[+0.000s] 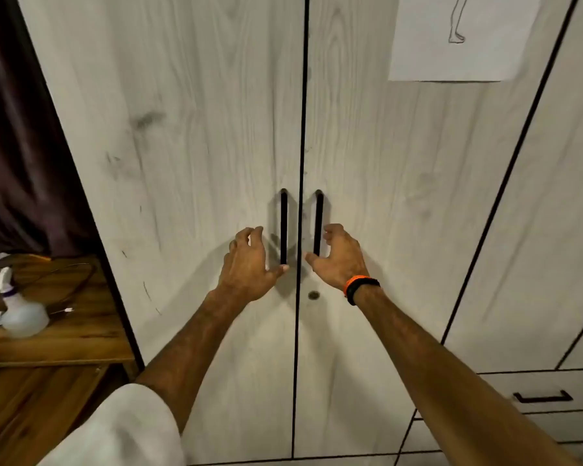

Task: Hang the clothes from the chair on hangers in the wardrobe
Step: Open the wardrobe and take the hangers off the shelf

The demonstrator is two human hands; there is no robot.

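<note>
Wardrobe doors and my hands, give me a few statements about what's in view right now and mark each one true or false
1. Both wardrobe doors are closed. True.
2. The left hand holds a hanger. False: it holds nothing, fingers loosely curled beside the left door handle.
3. An orange and black band sits on the right wrist. True.
4. The right hand is already wrapped around the right door handle. False: it is close beside it, not gripping.
5. A spray bottle stands on the wooden table at left. True.
</note>
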